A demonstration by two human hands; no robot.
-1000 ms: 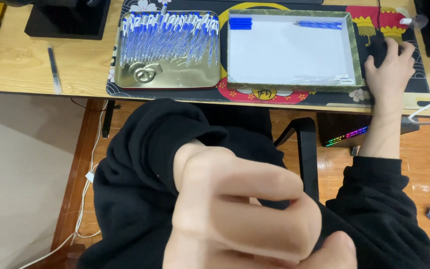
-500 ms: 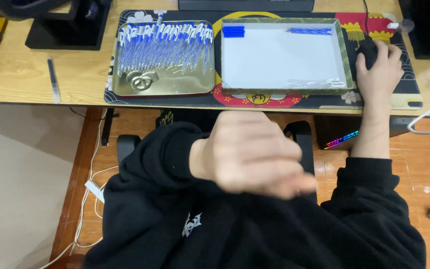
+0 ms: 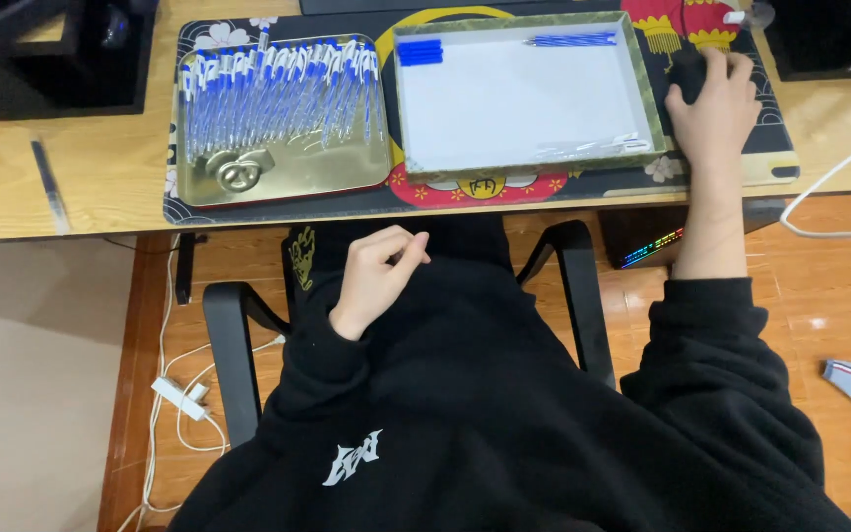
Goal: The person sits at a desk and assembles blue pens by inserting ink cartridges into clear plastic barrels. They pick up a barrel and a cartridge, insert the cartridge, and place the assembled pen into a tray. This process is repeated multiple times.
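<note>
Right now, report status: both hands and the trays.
Left hand loosely curled over lap, empty. Right hand on black mouse. Gold tray full of blue pens, white tray nearly bare.

pretty even indoor light here, nothing dim. the gold tray throws a bit of glare and the wood floor has a shiny spot. my left hand looks slightly soft, the rest is sharp.

Left hand: raised before the chest, fingers loosely curled inward, thumb near fingertips, holding nothing.
Right hand: arm stretched forward, palm down, fingers draped in a light grip.
</note>
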